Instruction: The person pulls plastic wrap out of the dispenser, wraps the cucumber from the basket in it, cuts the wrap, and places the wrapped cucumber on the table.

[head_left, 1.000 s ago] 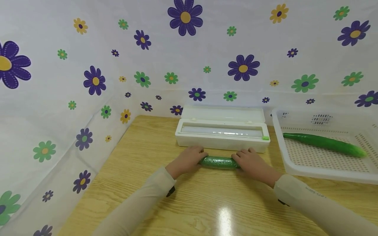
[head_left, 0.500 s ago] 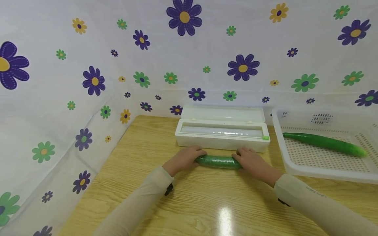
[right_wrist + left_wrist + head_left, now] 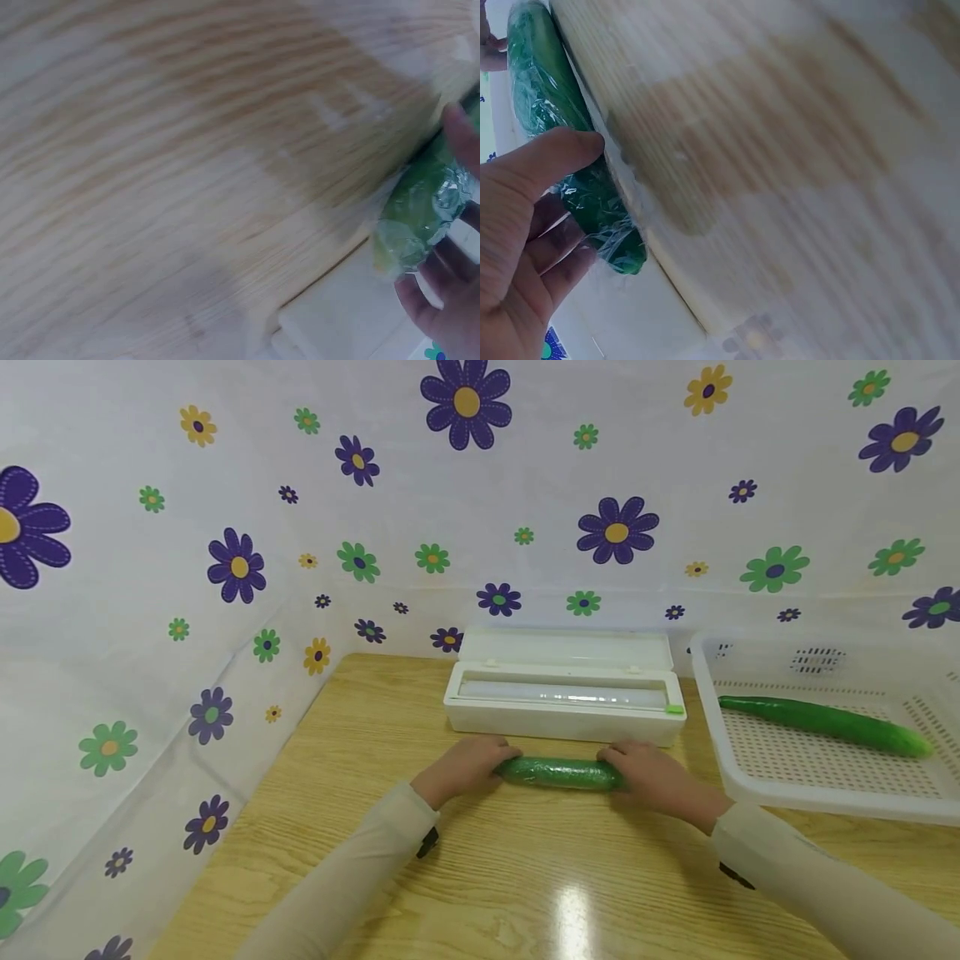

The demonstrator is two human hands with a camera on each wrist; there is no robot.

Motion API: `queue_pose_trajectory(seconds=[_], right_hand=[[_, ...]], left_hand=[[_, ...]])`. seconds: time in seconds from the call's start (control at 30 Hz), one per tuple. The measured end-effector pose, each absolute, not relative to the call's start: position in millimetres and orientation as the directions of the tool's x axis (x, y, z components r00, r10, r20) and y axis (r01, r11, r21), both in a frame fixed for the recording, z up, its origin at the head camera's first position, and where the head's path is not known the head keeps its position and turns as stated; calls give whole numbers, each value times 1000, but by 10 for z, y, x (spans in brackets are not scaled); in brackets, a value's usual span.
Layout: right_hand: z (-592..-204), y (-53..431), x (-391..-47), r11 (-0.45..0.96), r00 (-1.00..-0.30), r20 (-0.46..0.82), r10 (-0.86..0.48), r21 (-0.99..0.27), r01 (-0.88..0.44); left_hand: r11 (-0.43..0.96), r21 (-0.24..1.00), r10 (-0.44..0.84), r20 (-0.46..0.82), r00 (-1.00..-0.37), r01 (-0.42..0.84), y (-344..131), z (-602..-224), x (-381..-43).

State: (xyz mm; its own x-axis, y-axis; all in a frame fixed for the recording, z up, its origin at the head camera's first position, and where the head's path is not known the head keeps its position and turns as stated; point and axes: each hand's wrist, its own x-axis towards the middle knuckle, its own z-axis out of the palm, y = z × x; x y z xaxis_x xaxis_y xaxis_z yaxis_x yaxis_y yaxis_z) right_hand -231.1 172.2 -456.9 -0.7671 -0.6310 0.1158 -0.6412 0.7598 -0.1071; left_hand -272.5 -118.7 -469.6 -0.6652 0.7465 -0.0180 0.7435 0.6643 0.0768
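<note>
A cucumber (image 3: 558,772) wrapped in clear cling film lies crosswise between both hands, just in front of the white film dispenser. My left hand (image 3: 467,766) holds its left end, thumb on the near side and fingers behind. In the left wrist view, crinkled film (image 3: 613,234) gathers at the tip beyond the left thumb. At the opposite end, my right hand (image 3: 658,779) grips the cucumber with the thumb in front. Loose, shiny film covers that end (image 3: 424,206) in the right wrist view, where the right fingers (image 3: 416,300) curl behind it.
The dispenser (image 3: 555,720) stands with its lid raised, a roll of film (image 3: 562,693) inside and a green slider (image 3: 674,710) at its right. To the right, a white plastic basket (image 3: 825,802) contains another cucumber (image 3: 825,722). Flower-patterned sheeting (image 3: 525,485) borders the wooden table (image 3: 480,877).
My left hand has shifted slightly left and my right hand slightly right along the cucumber, so more of its length shows between them. The dispenser and basket stay put.
</note>
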Motion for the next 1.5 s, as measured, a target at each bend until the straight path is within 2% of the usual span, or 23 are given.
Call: queue_pose_trajectory(seconds=[0.2,0.4,0.73,1.03,1.13,1.3,1.5], right_hand=[[-4602,1801,-2256,773,-760,205,-617,-25,-634],[-4586,1829,-2238,758,-745,240,-623,-48,-650],[-4539,1874,-2229,752,-772,124,-623,-177,-635],[-4509,1896,-2242,778,-805,-28,-592,-280,-563],[-4526,1900,-2233,787,-805,-22,-593,-227,-574],[-4593,1919,-2198,777,-777,78,-625,-42,-628],[-4615,1908,-2171,766,-753,141,-643,106,-634]], left_hand=[[666,58,746,-63,-663,744,-1185,-4676,-2694],[673,92,740,-82,-668,734,-1176,-4653,-2659],[680,105,734,-79,-675,726,-1199,-4660,-2642],[697,133,716,-96,-691,704,-1197,-4678,-2637],[696,107,718,-77,-692,710,-1203,-4690,-2637],[700,61,714,-36,-699,712,-1223,-4703,-2642],[737,42,676,-75,-734,674,-1214,-4672,-2648]])
